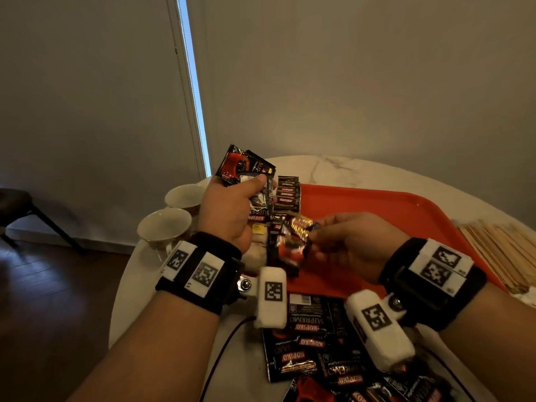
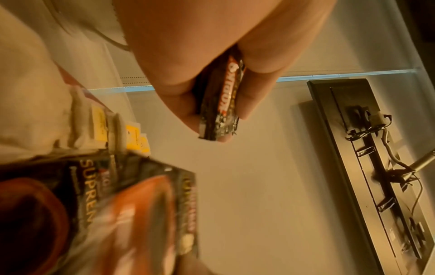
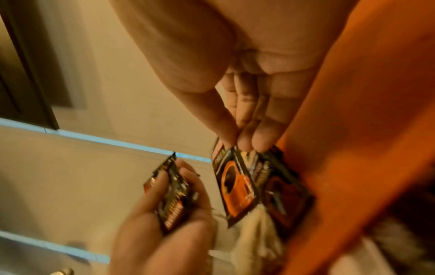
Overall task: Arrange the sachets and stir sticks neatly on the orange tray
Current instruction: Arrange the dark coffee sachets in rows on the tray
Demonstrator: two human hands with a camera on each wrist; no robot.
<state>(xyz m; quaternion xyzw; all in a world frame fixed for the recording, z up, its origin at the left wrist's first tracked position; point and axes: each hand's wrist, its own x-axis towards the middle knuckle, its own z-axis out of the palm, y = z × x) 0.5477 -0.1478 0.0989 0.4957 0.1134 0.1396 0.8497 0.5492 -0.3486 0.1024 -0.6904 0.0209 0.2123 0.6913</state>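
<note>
While the left hand [image 1: 232,210] grips a small stack of dark coffee sachets [image 1: 246,172], thumb pressed across their face and fingers curled behind, it is raised above the orange tray's [image 1: 385,216] left edge. Beside it, the right hand [image 1: 356,245] pinches a few more blurred sachets [image 1: 295,236] between thumb and fingertips, hanging over the tray's near left part. Stir sticks [image 1: 504,250] lie on the marble table [image 1: 333,169] by the tray's right edge; loose sachets [image 1: 319,343] lie off its near edge.
</note>
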